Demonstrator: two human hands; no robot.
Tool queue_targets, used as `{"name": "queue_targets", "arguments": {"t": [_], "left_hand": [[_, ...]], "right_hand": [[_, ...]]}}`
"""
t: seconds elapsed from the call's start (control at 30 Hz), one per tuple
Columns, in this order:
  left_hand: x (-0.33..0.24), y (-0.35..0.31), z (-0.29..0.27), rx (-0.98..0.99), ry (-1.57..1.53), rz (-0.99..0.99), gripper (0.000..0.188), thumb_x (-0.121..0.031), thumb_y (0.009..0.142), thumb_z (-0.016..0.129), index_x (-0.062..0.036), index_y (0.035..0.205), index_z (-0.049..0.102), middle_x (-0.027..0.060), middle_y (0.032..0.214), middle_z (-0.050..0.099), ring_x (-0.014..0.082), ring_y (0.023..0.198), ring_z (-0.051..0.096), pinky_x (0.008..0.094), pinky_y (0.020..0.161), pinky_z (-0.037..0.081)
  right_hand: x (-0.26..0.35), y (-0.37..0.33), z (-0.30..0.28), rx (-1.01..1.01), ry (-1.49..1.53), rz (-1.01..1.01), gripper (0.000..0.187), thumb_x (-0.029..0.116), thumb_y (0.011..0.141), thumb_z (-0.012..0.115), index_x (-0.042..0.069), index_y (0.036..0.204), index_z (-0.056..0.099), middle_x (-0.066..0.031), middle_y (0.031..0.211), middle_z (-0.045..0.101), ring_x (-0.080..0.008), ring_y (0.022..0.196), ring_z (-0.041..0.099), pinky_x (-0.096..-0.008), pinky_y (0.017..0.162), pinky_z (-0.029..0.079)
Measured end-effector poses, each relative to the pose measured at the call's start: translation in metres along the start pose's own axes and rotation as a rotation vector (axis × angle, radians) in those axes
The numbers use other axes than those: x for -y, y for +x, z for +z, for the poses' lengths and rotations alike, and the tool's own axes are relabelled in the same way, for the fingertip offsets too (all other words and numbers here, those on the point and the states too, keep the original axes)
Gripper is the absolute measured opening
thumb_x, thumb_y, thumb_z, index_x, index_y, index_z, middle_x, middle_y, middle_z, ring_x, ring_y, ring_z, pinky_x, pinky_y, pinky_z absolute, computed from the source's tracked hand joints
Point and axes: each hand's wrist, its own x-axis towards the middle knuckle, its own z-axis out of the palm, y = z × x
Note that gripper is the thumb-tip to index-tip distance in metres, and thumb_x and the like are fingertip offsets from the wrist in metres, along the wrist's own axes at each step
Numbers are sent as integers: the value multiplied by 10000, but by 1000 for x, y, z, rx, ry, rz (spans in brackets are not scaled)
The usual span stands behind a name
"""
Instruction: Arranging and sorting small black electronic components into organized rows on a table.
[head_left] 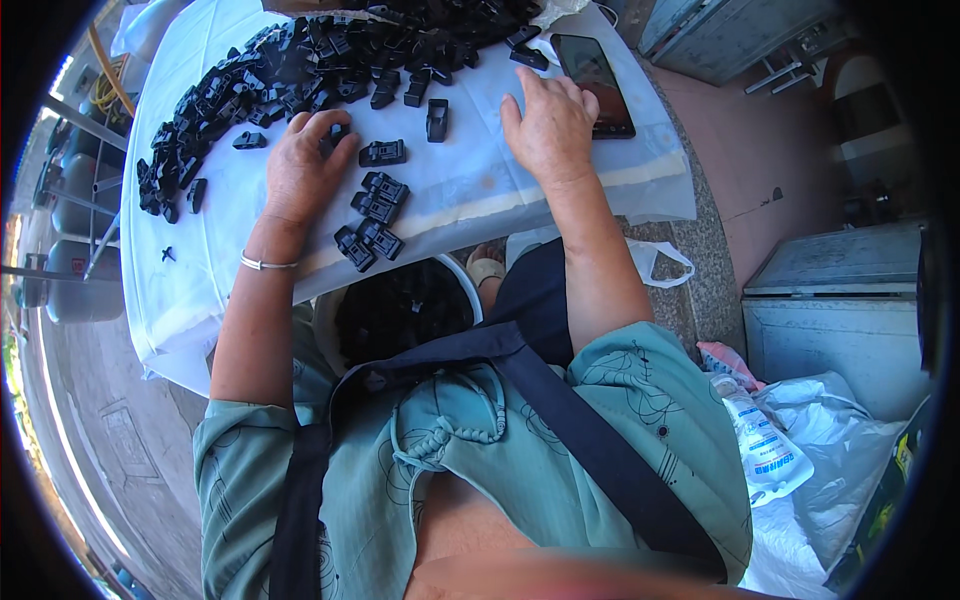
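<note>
My left hand (303, 168) is on the white-covered table (450, 185), its thumb and fingers curled around a small black plastic part (336, 134) that is partly hidden. My right hand (552, 125) rests farther right with fingers apart and nothing visible in them. Its fingers overlap the left side of a dark-screened phone (603, 88); whether they touch it I cannot tell. Beyond its fingertips lie loose black parts (528, 56). Between my hands, one black part (437, 120) stands apart. More sit by my left hand: a single part (383, 153), a pair (380, 197) and another pair (368, 244).
A large heap of black parts (300, 65) covers the table's far side. Below the near edge, a white bucket (474, 290) holds dark pieces. Metal cabinets (835, 310) and plastic bags (800, 480) stand at right. Grey containers (85, 285) and metal tubes are at left.
</note>
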Motion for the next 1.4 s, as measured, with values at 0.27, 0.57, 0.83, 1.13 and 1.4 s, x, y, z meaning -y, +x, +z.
{"name": "queue_targets", "arguments": {"t": [0.27, 0.57, 0.83, 1.13, 1.4], "left_hand": [[1, -1, -1, -18, -22, -4, 232, -208, 801, 687, -136, 1019, 651, 88, 884, 575, 240, 739, 611, 345, 696, 503], [3, -1, 1, -33, -10, 17, 238, -200, 799, 685, -135, 1025, 652, 88, 883, 575, 234, 738, 609, 342, 696, 504], [1, 0, 2, -21, -18, -4, 233, -172, 802, 692, -110, 1023, 650, 68, 870, 571, 190, 720, 581, 307, 675, 499], [0, 0, 1, -11, -22, -26, 246, -202, 800, 683, -123, 1031, 652, 87, 902, 589, 229, 741, 613, 335, 697, 507], [1, 1, 0, 1, -6, -3, 249, -205, 810, 683, -119, 1041, 650, 82, 906, 587, 225, 763, 616, 325, 712, 510]], "right_hand": [[-20, 7, -8, 156, -154, 191, 575, 363, 829, 601, 124, 1334, 463, -142, 1203, 585, -344, 1199, 448, -522, 979, 292], [-2, 0, -1, 31, -9, -52, 584, 362, 832, 606, 123, 1341, 449, -130, 1242, 563, -372, 1243, 421, -571, 990, 280], [-23, -3, -16, 119, -212, 174, 621, 382, 808, 621, 113, 1339, 445, -201, 1159, 592, -382, 1204, 445, -574, 968, 290], [-20, 7, 0, 133, -121, 130, 638, 384, 813, 623, 129, 1365, 430, -197, 1286, 520, -386, 1267, 389, -573, 1015, 260], [-6, -3, 0, 126, -4, 35, 621, 360, 820, 613, 124, 1364, 430, -182, 1298, 516, -379, 1264, 404, -563, 1040, 249]]}}
